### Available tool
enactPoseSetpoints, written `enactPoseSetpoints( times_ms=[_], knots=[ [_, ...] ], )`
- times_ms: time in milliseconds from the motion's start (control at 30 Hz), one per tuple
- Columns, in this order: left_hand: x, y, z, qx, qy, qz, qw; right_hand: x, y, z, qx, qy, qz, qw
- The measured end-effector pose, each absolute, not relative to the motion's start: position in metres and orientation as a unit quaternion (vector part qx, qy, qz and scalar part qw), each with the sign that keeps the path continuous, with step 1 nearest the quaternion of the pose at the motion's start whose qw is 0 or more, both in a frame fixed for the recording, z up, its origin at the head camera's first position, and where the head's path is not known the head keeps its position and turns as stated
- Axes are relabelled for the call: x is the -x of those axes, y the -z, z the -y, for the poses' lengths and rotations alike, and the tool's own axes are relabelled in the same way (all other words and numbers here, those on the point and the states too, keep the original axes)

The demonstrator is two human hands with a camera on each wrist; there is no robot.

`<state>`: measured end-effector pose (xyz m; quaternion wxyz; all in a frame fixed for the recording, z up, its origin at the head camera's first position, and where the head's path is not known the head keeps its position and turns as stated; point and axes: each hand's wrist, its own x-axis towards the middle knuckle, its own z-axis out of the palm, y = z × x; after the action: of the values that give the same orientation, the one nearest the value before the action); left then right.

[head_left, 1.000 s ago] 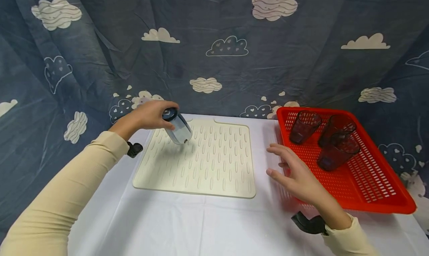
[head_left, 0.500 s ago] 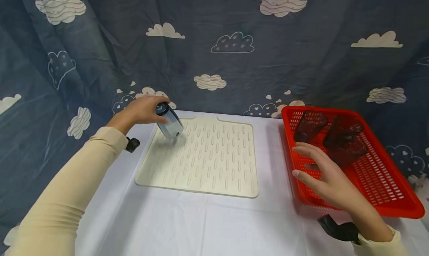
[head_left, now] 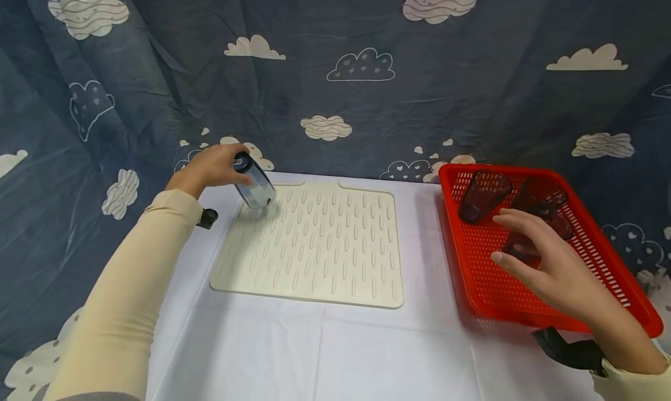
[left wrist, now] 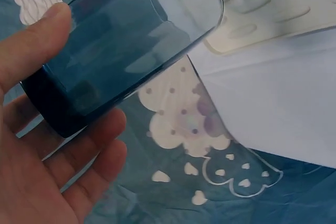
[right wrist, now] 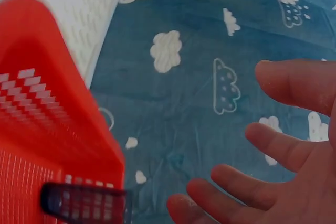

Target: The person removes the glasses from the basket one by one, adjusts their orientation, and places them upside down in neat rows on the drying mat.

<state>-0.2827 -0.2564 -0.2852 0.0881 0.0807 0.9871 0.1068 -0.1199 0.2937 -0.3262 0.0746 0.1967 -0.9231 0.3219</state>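
My left hand (head_left: 212,166) grips a blue drinking glass (head_left: 255,186) near its thick dark base. Tilted, with its mouth slanting down to the right, the glass is over the back left corner of a cream ridged mat (head_left: 314,249). In the left wrist view, the thumb lies on one side of the clear glass (left wrist: 136,40) and the other fingers on the opposite side. My right hand (head_left: 555,267) hovers over the red basket (head_left: 461,284), fingers spread and holding nothing. It partly hides one of the dark glasses (head_left: 484,194) inside; the head view shows three.
A white cloth (head_left: 325,354) covers the table under the mat and basket. Behind them hangs a dark blue curtain (head_left: 293,98) with cloud prints. The basket's raised perforated rim (right wrist: 89,108) stands beside the right hand in its wrist view.
The left hand has carried the glass left and back toward the mat's far left corner. The right hand has moved right, from the basket's left edge to over the basket.
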Motion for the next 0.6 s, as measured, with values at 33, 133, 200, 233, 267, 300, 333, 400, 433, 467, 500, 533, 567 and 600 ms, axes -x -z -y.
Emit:
enactPoseSetpoints(
  times_ms=[33,133,200,233,267,300,333,400,433,467,500,533,567,600],
  knots=[
    [0.284,0.287,0.257,-0.078,-0.109,-0.987,0.088,0.121,0.325,-0.297,-0.197,-0.319,0.924,0.073],
    [0.288,0.291,0.257,-0.069,-0.112,-0.987,0.087,0.123,0.322,-0.305,-0.194,-0.313,0.927,0.066],
    [0.290,0.294,0.256,-0.067,-0.111,-0.988,0.085,0.123,0.321,-0.310,-0.191,-0.311,0.929,0.068],
    [0.290,0.296,0.256,-0.067,-0.110,-0.988,0.084,0.124,0.320,-0.313,-0.188,-0.307,0.930,0.071],
    [0.291,0.298,0.256,-0.066,-0.110,-0.988,0.082,0.125,0.320,-0.315,-0.185,-0.304,0.932,0.073],
    [0.291,0.300,0.256,-0.066,-0.108,-0.989,0.080,0.126,0.319,-0.317,-0.182,-0.301,0.933,0.075],
    [0.292,0.302,0.256,-0.066,-0.107,-0.989,0.078,0.127,0.319,-0.319,-0.179,-0.296,0.935,0.078],
    [0.292,0.306,0.255,-0.064,-0.110,-0.989,0.074,0.130,0.318,-0.322,-0.172,-0.286,0.939,0.081],
    [0.293,0.308,0.255,-0.064,-0.112,-0.989,0.072,0.131,0.317,-0.324,-0.168,-0.281,0.941,0.082],
    [0.293,0.310,0.254,-0.064,-0.113,-0.989,0.071,0.133,0.317,-0.325,-0.164,-0.278,0.943,0.081],
    [0.294,0.313,0.253,-0.065,-0.113,-0.989,0.068,0.134,0.317,-0.327,-0.160,-0.275,0.944,0.081],
    [0.295,0.315,0.253,-0.066,-0.114,-0.989,0.068,0.135,0.317,-0.328,-0.156,-0.273,0.946,0.082],
    [0.295,0.317,0.252,-0.067,-0.114,-0.989,0.068,0.136,0.317,-0.330,-0.152,-0.271,0.947,0.080],
    [0.295,0.318,0.251,-0.066,-0.113,-0.989,0.068,0.137,0.317,-0.331,-0.150,-0.272,0.947,0.079]
  ],
)
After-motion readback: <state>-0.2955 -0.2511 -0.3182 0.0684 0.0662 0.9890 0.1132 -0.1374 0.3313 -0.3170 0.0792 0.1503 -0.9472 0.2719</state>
